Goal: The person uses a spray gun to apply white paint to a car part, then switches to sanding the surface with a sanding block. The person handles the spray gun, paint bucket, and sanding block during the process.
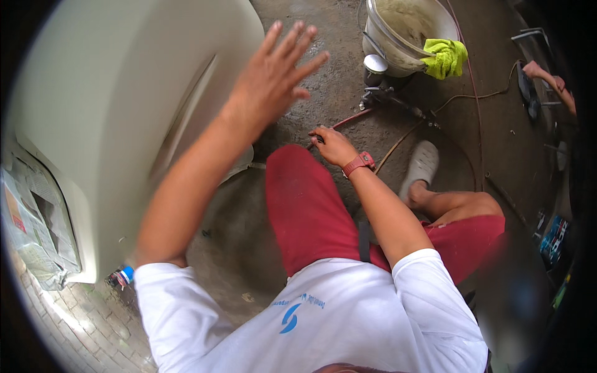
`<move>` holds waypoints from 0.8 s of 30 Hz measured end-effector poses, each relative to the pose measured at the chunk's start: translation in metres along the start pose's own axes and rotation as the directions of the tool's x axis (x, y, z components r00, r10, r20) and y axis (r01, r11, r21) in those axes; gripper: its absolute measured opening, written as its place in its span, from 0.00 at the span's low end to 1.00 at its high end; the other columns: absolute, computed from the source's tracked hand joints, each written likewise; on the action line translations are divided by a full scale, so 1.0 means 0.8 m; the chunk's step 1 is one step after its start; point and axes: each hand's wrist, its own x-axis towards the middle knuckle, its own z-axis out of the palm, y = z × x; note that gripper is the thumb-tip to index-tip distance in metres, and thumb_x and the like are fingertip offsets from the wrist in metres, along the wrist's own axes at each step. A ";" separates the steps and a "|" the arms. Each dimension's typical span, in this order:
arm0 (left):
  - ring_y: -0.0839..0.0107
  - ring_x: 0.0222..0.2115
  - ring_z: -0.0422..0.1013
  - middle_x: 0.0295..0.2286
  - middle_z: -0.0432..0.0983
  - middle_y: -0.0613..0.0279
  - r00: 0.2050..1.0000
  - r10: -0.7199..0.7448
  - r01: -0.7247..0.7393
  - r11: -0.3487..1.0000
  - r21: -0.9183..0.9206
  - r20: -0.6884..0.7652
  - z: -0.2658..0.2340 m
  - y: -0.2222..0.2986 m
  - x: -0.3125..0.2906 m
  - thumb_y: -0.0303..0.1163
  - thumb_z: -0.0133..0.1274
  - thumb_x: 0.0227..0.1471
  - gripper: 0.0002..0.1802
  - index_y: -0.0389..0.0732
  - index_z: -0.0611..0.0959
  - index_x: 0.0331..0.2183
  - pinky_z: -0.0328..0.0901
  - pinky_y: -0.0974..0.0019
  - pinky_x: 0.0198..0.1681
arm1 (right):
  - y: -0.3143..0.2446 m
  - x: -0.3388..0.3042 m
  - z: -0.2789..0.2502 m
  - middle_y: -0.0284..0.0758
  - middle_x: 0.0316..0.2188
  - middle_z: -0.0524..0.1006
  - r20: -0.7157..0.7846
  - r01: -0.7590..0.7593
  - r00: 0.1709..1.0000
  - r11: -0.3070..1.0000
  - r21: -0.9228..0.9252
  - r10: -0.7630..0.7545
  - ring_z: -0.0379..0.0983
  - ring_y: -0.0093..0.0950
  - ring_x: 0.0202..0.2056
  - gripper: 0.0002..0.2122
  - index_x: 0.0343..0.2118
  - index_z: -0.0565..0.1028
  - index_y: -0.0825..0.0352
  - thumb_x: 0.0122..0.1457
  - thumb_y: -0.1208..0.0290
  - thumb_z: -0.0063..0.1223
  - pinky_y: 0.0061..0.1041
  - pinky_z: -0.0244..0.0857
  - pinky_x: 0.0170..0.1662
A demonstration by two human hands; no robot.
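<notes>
My left hand is raised with its fingers spread and nothing in it. It is just right of a large pale vehicle body panel; whether it touches the panel cannot be told. Near my knee my right hand, with a red watch on the wrist, closes around a small black object. The fingers hide most of that object. A thin red hose runs close by that hand. Beyond it a spray gun with a dark, light-lidded cup stands beside the bucket.
A white bucket, stained inside, has a bright yellow-green cloth over its rim. Hoses cross the rough floor on the right. Another person's hand shows at the far right. Newspaper masking covers part of the vehicle at left.
</notes>
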 end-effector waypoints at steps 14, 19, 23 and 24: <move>0.54 0.78 0.47 0.75 0.53 0.50 0.993 -0.119 0.102 0.894 0.436 0.012 -0.053 -0.124 0.100 0.62 0.51 0.69 0.43 0.56 0.63 0.76 0.31 0.39 0.82 | -0.058 0.068 -0.012 0.50 0.53 0.84 -0.082 -0.099 0.986 0.910 0.402 0.143 0.79 0.52 0.57 0.18 0.56 0.82 0.63 0.70 0.58 0.59 0.46 0.72 0.61; 0.52 0.78 0.46 0.76 0.52 0.49 0.975 -0.159 0.068 0.882 0.467 0.158 -0.023 -0.111 0.086 0.67 0.46 0.69 0.45 0.57 0.60 0.77 0.31 0.38 0.81 | -0.048 0.068 0.009 0.51 0.53 0.84 -0.164 -0.080 0.965 0.823 0.562 0.206 0.80 0.53 0.56 0.18 0.56 0.82 0.62 0.70 0.58 0.59 0.45 0.73 0.59; 0.53 0.78 0.46 0.77 0.50 0.49 0.937 -0.229 0.058 0.847 0.528 0.264 -0.010 -0.102 0.081 0.69 0.43 0.70 0.46 0.56 0.59 0.77 0.30 0.38 0.81 | -0.039 0.062 0.016 0.51 0.52 0.84 -0.175 -0.083 0.960 0.815 0.573 0.220 0.81 0.52 0.56 0.18 0.57 0.82 0.61 0.70 0.58 0.59 0.45 0.73 0.59; 0.53 0.78 0.45 0.77 0.50 0.49 0.942 -0.216 0.062 0.864 0.499 0.257 -0.005 -0.101 0.081 0.69 0.42 0.70 0.46 0.55 0.59 0.77 0.29 0.37 0.81 | -0.038 0.060 0.015 0.51 0.53 0.84 -0.171 -0.084 0.960 0.809 0.582 0.223 0.81 0.52 0.56 0.18 0.57 0.82 0.61 0.70 0.58 0.59 0.45 0.73 0.59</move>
